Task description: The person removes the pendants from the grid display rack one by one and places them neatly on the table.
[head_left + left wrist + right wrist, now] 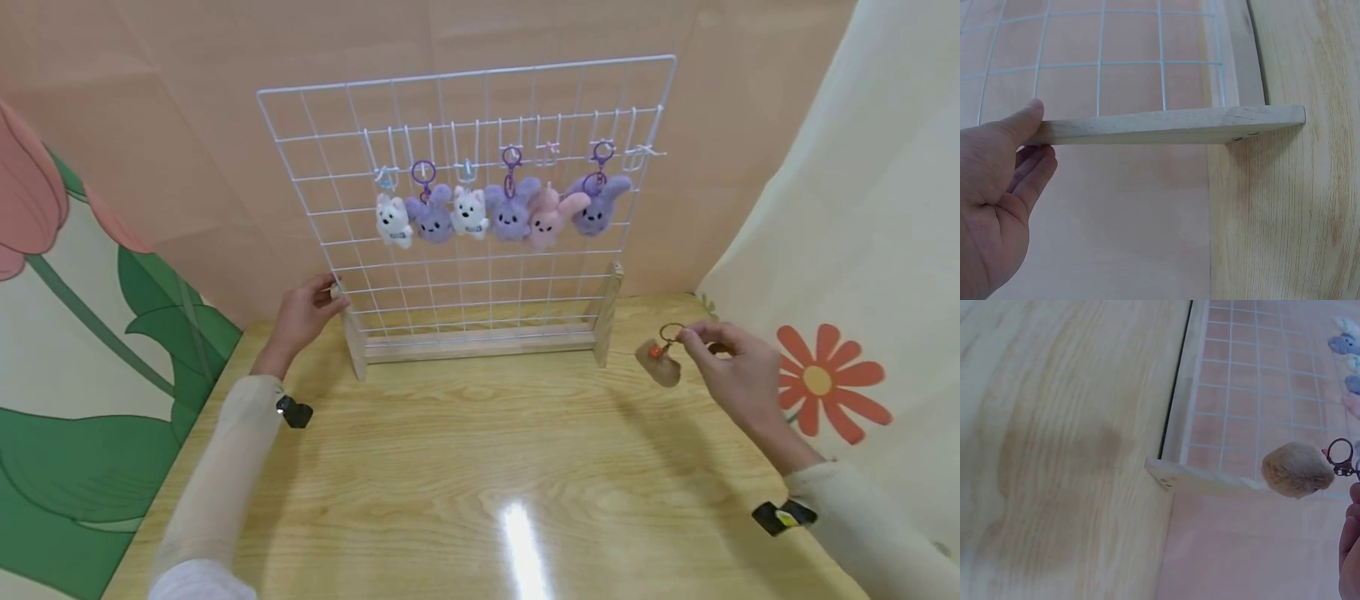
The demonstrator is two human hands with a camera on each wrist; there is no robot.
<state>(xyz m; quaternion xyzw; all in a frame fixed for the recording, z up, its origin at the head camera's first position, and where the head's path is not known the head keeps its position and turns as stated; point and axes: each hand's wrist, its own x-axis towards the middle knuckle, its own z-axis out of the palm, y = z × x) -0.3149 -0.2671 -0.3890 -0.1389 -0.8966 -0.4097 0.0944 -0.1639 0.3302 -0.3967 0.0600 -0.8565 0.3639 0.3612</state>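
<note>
My left hand (303, 312) holds the top of the wooden left upright (1172, 122) of a wire rack, thumb on one side and fingers on the other. Off the rack's right end, my right hand (735, 371) pinches the metal ring of a plush keychain (660, 367). Its fuzzy brown body (1297, 470) dangles above the table, with a small orange piece near the clasp. The white grid (480, 283) stands upright in its wooden base (480, 343). Across its hooks hang white dog keychains (469, 212), purple bunny keychains (512, 212) and a pink bunny keychain (547, 223).
A bare hook (637, 154) sticks out at the grid's right end. The wood-grain table (420, 467) spreads out before the rack. Behind it is a pinkish backdrop (187, 108), with a flower-printed cloth (847, 250) on the right and large tulip prints on the left.
</note>
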